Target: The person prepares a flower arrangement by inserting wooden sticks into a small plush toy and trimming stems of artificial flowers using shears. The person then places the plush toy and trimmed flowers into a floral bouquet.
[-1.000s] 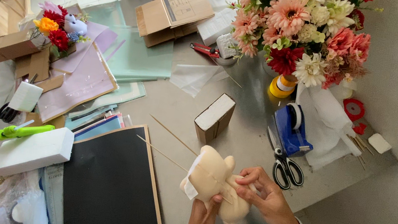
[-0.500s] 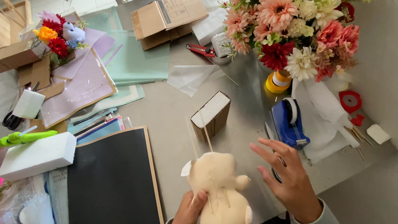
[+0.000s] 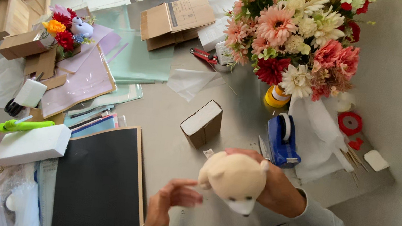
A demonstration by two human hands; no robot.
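Now the right hand [image 3: 278,189] clasps the cream plush bear [image 3: 234,180], snout pointing down toward the person; left hand [image 3: 169,201] open.

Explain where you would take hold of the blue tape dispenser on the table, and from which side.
Grip the blue tape dispenser across its two flat long sides near the middle, coming from above. It stands upright and narrow, with the roll at its far end. Its near end lies close to the right hand holding the cream plush bear, so approach from above seems best.

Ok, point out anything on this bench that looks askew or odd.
The cream plush bear is upside down in the right hand, snout toward the person. The brown cardboard box at the far edge sits open and skewed. Nothing looks spilled or broken.
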